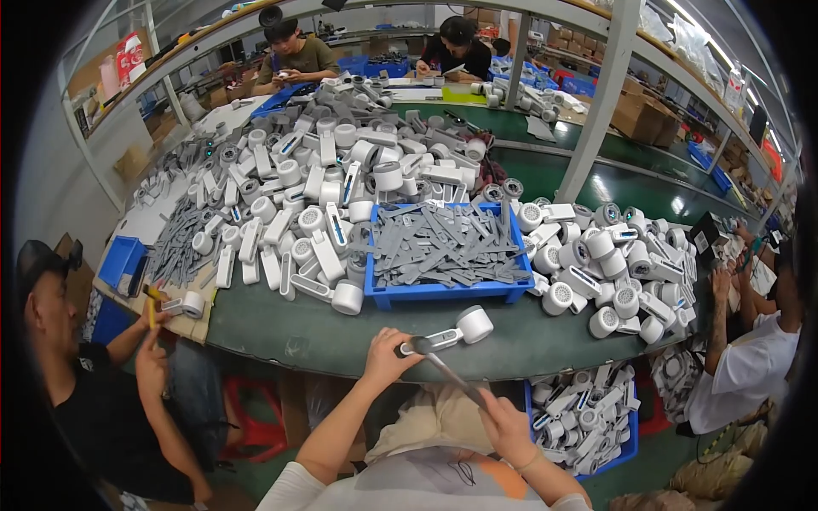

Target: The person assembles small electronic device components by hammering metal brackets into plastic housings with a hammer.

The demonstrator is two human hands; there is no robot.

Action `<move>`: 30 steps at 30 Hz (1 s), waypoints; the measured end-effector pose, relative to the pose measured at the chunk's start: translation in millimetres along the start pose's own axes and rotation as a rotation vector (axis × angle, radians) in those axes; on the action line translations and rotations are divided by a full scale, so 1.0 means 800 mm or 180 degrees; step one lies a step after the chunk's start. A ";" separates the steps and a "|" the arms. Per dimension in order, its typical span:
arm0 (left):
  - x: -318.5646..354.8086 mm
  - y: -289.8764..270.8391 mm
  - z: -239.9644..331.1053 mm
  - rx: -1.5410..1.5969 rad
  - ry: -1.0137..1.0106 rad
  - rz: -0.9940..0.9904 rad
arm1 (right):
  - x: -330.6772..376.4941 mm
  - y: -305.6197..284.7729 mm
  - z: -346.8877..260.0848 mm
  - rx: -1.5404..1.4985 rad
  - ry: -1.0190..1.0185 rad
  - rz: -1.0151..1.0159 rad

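Over the front edge of the green table, my left hand (388, 356) is closed around the near end of a white handheld fan (474, 325). The fan lies tilted, its round head pointing right and away from me. My right hand (506, 423) grips the metal handle of a hammer (456, 377). Its dark head is over the end of the fan's handle, close to my left fingers; whether it touches is hard to tell. Just beyond the fan stands a blue crate (443, 294) full of flat grey plastic strips (443, 247).
White fan bodies (324, 247) are heaped left of the crate, more (605, 264) to its right. A blue bin of fans (588, 417) sits below the table at right. Co-workers work on both sides and across. A metal post (601, 111) rises behind.
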State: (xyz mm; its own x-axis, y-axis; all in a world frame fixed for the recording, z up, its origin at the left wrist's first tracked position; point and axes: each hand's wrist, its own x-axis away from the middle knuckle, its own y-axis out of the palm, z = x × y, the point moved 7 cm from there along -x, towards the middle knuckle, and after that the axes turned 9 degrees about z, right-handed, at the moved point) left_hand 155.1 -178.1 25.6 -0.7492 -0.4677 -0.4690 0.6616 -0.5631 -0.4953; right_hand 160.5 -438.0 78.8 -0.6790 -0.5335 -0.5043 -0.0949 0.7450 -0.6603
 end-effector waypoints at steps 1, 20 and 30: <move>0.000 0.001 0.003 0.0073 0.0042 0.0057 | 0.000 0.012 0.003 0.0049 -0.0007 -0.0200; -0.001 -0.007 0.030 -0.0281 -0.0368 -0.0505 | -0.005 -0.045 0.026 0.0193 0.0618 0.0053; 0.008 -0.088 0.008 0.0343 -0.0456 0.0416 | -0.007 -0.022 0.059 -0.0646 0.0907 0.0299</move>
State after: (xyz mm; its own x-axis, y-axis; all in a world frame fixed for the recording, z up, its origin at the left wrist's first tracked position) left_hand 103.3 -146.3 62.1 -0.6594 -0.6291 -0.4117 0.7517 -0.5573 -0.3526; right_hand 200.0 -467.0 66.9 -0.8647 -0.3471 -0.3632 -0.1457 0.8651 -0.4800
